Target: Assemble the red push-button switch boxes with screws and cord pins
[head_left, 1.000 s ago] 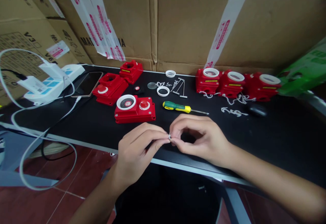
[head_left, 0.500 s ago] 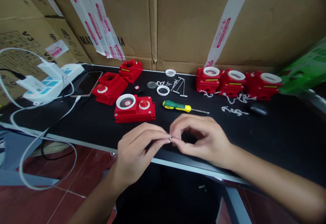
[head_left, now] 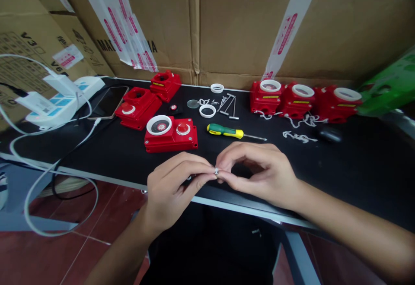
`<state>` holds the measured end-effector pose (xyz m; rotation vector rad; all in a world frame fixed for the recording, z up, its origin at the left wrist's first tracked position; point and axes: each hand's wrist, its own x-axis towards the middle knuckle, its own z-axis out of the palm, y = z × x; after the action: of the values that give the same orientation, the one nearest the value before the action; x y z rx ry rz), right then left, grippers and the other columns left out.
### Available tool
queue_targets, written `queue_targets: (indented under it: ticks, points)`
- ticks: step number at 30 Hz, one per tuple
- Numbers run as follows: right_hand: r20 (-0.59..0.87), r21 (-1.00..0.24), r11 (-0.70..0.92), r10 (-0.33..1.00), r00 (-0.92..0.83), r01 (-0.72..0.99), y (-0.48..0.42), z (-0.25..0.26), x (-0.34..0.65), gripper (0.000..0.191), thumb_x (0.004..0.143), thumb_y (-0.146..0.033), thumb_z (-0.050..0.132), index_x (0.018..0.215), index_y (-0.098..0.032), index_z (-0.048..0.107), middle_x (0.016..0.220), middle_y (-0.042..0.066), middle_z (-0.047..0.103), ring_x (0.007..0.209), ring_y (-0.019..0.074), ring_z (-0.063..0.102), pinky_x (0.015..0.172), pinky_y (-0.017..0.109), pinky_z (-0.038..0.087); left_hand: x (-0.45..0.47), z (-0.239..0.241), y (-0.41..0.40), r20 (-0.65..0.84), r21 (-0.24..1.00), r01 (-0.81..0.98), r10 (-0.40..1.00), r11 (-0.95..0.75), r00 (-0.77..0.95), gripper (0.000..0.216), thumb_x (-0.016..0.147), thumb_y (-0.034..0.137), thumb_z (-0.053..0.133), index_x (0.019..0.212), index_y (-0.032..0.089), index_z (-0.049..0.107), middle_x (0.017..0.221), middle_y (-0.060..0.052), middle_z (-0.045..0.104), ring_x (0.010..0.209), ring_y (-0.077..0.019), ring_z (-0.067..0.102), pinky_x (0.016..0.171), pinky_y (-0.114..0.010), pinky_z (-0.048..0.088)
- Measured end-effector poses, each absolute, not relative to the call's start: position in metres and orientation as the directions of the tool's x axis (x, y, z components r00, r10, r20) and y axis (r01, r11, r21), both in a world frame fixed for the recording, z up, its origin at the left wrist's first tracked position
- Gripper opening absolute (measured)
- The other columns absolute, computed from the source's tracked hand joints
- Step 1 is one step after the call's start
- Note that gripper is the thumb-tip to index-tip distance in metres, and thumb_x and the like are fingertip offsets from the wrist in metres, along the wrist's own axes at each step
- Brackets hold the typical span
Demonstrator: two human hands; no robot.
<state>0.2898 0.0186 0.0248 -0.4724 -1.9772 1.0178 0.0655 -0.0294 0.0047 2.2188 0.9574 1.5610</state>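
Between the fingertips of both hands is a small silver metal part (head_left: pixel 216 171), too small to name surely. My left hand (head_left: pixel 177 190) pinches it from the left with thumb and fingers. From the right, my right hand (head_left: pixel 259 170) closes thumb and forefinger on it, the other fingers curled behind. Both hands are over the table's front edge. Just beyond the left one lies a red box with a white ring and a red button (head_left: pixel 170 134). A green and yellow screwdriver (head_left: pixel 225 131) rests beyond the right one, its shaft pointing right.
Two red housings (head_left: pixel 138 108) stand back left, near a phone (head_left: pixel 109 102) and a white power strip (head_left: pixel 66 103) with cables. White rings (head_left: pixel 207 111), a clear disc (head_left: pixel 193 104) and metal T-shaped rods (head_left: pixel 227 105) lie mid-table. Right: red boxes (head_left: pixel 266 97), white cord (head_left: pixel 298 137), a dark mouse-like object (head_left: pixel 330 134).
The view has shifted slightly, so the table things appear a little higher. Both hands stay together on the small metal part, with only slight finger movement.
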Motion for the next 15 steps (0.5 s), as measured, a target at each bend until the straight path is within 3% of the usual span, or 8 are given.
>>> queue_targets:
  ticks: [9,15]
  points:
    - [0.560,-0.726,0.688,0.568,-0.603,-0.027,0.0195,0.0308,0.2914,0.008,0.097,-0.009,0.081,0.100,-0.015,0.079,0.097,0.009,0.080,0.085,0.0156,0.078,0.077,0.026,0.063,0.0606,0.0078,-0.0298,0.689,0.617,0.326,0.692,-0.716,0.216,0.018,0.092,0.002,0.084,0.102,0.016,0.078,0.097,-0.003,0.081,0.088,-0.0121,0.077,0.081,-0.023,0.063]
    - [0.508,-0.814,0.574,0.622,-0.596,-0.095,0.0177,0.0298,0.2894,0.008,0.098,-0.010,0.078,0.105,-0.016,0.079,0.101,0.008,0.081,0.081,0.0149,0.080,0.078,0.027,0.068,0.0624,0.0088,-0.0314,0.690,0.602,0.373,0.695,-0.706,0.204,0.016,0.094,0.002,0.080,0.101,0.016,0.077,0.096,-0.004,0.080,0.086,-0.0125,0.076,0.077,-0.023,0.062]
